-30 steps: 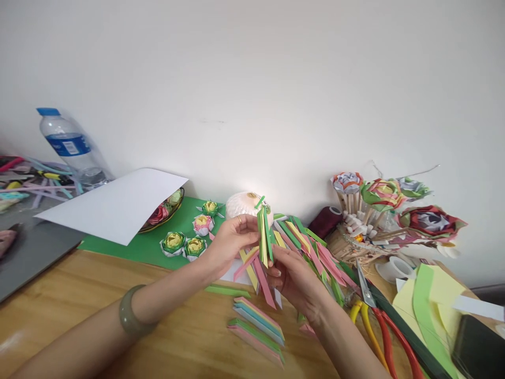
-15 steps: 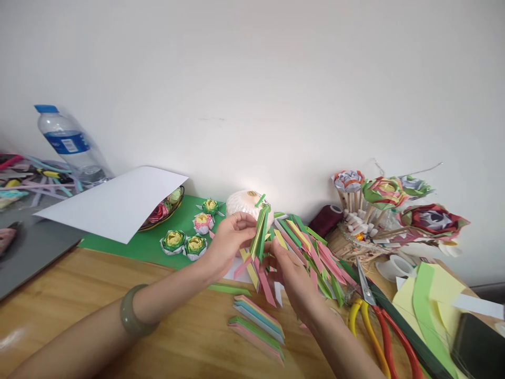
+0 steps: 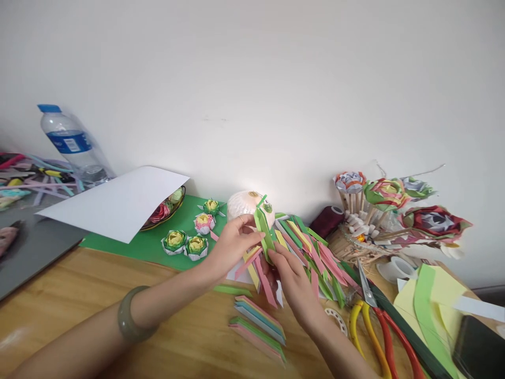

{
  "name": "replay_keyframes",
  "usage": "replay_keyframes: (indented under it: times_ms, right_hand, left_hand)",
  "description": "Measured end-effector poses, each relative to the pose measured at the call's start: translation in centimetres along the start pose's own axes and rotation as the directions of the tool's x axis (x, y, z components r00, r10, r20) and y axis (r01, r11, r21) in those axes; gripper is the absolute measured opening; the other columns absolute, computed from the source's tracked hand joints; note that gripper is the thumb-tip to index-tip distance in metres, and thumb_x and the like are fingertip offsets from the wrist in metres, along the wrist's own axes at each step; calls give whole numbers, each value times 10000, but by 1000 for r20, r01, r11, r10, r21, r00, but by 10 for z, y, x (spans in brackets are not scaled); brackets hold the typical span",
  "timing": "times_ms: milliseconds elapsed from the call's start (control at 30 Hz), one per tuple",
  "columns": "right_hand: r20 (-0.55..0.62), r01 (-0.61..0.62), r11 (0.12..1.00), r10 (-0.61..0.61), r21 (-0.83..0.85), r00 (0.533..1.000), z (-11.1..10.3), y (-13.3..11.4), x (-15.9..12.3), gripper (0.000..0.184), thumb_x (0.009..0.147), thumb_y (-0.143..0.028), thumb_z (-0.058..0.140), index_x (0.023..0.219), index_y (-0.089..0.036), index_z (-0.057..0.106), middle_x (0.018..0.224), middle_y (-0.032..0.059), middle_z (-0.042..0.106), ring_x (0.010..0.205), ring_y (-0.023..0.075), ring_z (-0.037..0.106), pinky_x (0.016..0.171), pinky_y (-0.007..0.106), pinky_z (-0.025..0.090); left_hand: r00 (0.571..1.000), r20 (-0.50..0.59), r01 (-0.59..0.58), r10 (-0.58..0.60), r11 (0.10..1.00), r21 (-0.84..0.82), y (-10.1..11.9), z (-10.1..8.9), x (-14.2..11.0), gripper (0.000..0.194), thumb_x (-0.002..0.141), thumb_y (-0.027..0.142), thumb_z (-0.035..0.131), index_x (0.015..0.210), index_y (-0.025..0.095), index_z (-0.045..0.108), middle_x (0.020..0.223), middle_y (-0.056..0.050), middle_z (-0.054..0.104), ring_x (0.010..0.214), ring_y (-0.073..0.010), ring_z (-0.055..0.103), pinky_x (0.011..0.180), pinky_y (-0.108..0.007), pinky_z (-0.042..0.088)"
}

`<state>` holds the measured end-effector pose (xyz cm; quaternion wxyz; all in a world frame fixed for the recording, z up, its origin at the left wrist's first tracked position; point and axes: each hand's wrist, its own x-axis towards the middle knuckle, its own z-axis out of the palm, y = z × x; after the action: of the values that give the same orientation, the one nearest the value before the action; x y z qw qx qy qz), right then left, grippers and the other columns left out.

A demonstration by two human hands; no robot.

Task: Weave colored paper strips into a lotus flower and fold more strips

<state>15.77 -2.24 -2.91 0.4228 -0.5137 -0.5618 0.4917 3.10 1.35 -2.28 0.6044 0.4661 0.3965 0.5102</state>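
Between my two hands, above the table, is a green folded paper strip (image 3: 265,231). My left hand (image 3: 239,239) pinches its upper left side, thumb across its face. At its lower end, my right hand (image 3: 287,266) grips it between thumb and fingers. Loose pink and yellow paper strips (image 3: 263,281) lie just beneath my hands. A heap of green, pink and yellow folded strips (image 3: 311,247) is right of them. Nearer to me on the wood are two small stacks, one blue, yellow and pink (image 3: 260,318), one green and pink (image 3: 256,339).
Finished paper lotus flowers (image 3: 174,241) sit on a green sheet (image 3: 138,250). Behind my hands stands a white shell-like object (image 3: 240,204). Scissors (image 3: 366,287) with yellow and red handles lie at right, beside a basket (image 3: 343,243) of paper flowers. A bottle (image 3: 69,142) leans at left.
The green strip has turned so that its broad face shows, where its narrow edges showed before. My right hand's fingers have closed on its lower end.
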Motion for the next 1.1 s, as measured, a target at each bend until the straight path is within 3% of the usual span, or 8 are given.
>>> replay_keyframes:
  times_ms: [167,400,667,833,933,1100]
  right_hand:
    - [73,-41,997,36,71,997,-3,-1,4,301,812,-297,385,528,-199,395,447,-61,397,392,79,347,424,213,304]
    - [182,-94,980,62,178,981,0,-3,3,249,808,-283,379,592,-188,458,467,-50,450,401,88,410,417,217,310]
    - [235,-125,960,64,251,970,-1,3,6,285,809,-277,387,544,-183,434,459,-55,409,373,68,330,401,218,272]
    - [194,-68,967,20,244,981,-1,5,5,399,846,-453,416,561,-176,448,504,-45,427,415,70,362,440,219,306]
    - [178,-37,982,3,184,984,0,4,3,389,834,-449,466,557,-177,441,484,-58,411,424,67,369,462,216,304]
    - [275,-128,977,78,171,958,-2,4,5,313,833,-431,449,654,-180,504,522,-53,469,389,76,403,411,224,285]
  left_hand:
    - [987,159,23,-15,999,-44,7,-1,0,221,716,239,628,914,141,632,835,-43,646,786,-149,571,743,-267,432]
    - [995,82,65,-61,996,-58,6,-1,0,208,625,192,701,808,118,636,745,-39,638,626,-104,543,582,-217,422]
    - [987,147,84,-67,991,-107,2,-1,-2,130,670,248,684,663,126,639,595,12,578,563,-85,524,564,-208,414]
    - [996,87,32,-25,996,-81,3,-1,-3,139,704,266,660,740,131,658,757,-44,669,708,-139,599,590,-209,427]
    - [995,80,67,-56,988,-141,4,-1,-2,209,729,286,642,876,138,647,829,-66,674,692,-141,607,558,-208,431]
    - [1000,9,17,-16,974,-227,5,-5,0,270,767,279,599,1029,214,582,825,-29,644,682,-127,600,506,-189,437]
